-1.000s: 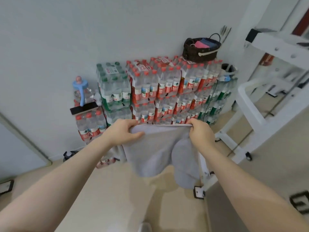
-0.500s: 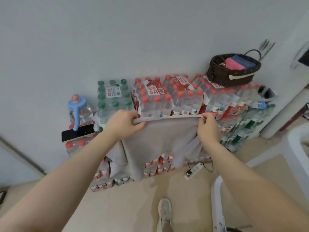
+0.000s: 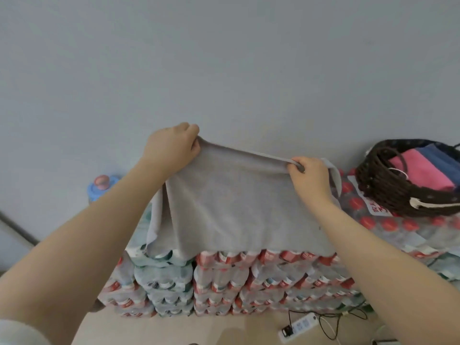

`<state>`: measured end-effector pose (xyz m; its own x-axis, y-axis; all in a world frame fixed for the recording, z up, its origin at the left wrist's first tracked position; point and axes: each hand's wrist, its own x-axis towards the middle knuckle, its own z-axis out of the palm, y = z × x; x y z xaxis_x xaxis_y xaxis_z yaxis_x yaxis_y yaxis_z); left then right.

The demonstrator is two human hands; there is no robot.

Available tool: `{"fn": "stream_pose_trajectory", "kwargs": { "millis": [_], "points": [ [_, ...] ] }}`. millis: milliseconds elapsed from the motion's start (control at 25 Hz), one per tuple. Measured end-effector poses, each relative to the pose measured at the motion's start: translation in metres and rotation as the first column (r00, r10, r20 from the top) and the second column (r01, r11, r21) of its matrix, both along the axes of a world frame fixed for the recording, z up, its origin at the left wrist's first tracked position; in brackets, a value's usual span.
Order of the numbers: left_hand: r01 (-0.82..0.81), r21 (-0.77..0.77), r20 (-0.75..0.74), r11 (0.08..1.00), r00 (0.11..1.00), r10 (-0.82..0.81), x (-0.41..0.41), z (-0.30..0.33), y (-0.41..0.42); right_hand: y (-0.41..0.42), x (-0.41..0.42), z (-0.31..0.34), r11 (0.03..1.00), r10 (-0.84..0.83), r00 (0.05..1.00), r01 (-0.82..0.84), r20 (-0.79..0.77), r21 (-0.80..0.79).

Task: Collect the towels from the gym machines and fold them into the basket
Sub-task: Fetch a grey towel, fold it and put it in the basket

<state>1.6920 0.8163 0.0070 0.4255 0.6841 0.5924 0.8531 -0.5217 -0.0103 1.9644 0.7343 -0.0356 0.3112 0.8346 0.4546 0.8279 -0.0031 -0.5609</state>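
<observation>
A grey towel (image 3: 234,207) is stretched between my hands over the top of stacked water-bottle packs (image 3: 249,277). My left hand (image 3: 171,148) grips its upper left corner, raised near the wall. My right hand (image 3: 310,176) pinches the upper right edge, lower than the left. The towel's lower part drapes over the front of the packs. A dark woven basket (image 3: 388,192) stands on the packs at the right, holding a pink towel (image 3: 420,170) and a blue towel (image 3: 443,160).
A grey wall fills the background. A large water jug with a blue pump top (image 3: 102,185) stands at the left behind my arm. A white power strip (image 3: 298,327) with black cables lies on the beige floor below the packs.
I have stepped closer to the bottle packs and lifted the towel up over their top. The basket now sits just right of my right hand.
</observation>
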Motion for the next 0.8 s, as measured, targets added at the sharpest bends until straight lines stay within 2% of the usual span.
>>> {"fn": "stream_pose_trajectory", "kwargs": {
  "millis": [80, 200, 320, 400, 480, 520, 640, 720, 800],
  "points": [
    [0.010, 0.058, -0.142, 0.998, 0.990, -0.002, 0.010, -0.004, 0.033, 0.026, 0.008, -0.008, 0.997, -0.016, 1.000, 0.017, 0.016, -0.071],
    [0.027, 0.050, -0.362, 0.998, 0.932, -0.007, 0.020, -0.031, 0.082, 0.061, 0.017, -0.025, 0.977, -0.059, 0.994, 0.076, 0.088, -0.199],
    [0.054, 0.051, -0.367, 0.997, 0.930, -0.031, 0.039, -0.067, 0.105, 0.084, 0.028, -0.043, 0.954, -0.055, 0.989, 0.092, 0.135, -0.284],
    [0.249, -0.036, -0.318, 0.968, 0.915, -0.247, 0.064, -0.080, 0.099, 0.090, 0.039, -0.053, 0.938, -0.020, 0.992, 0.063, 0.126, -0.342],
    [0.444, -0.200, -0.290, 0.873, 0.824, -0.486, 0.094, -0.095, 0.082, 0.088, 0.054, -0.062, 0.907, 0.035, 0.988, 0.032, 0.150, -0.419],
    [0.461, -0.294, -0.286, 0.837, 0.793, -0.538, 0.109, -0.105, 0.074, 0.087, 0.064, -0.065, 0.889, 0.069, 0.982, 0.019, 0.175, -0.458],
    [0.303, -0.524, -0.216, 0.796, 0.856, -0.469, 0.135, -0.126, 0.057, 0.091, 0.094, -0.061, 0.835, 0.133, 0.960, 0.026, 0.248, -0.550],
    [0.191, -0.607, -0.214, 0.771, 0.896, -0.390, 0.137, -0.129, 0.052, 0.098, 0.110, -0.054, 0.812, 0.134, 0.944, 0.069, 0.301, -0.579],
    [0.122, -0.640, -0.205, 0.759, 0.925, -0.321, 0.134, -0.129, 0.049, 0.105, 0.121, -0.046, 0.820, 0.128, 0.900, 0.141, 0.417, -0.554]
  ]
}}
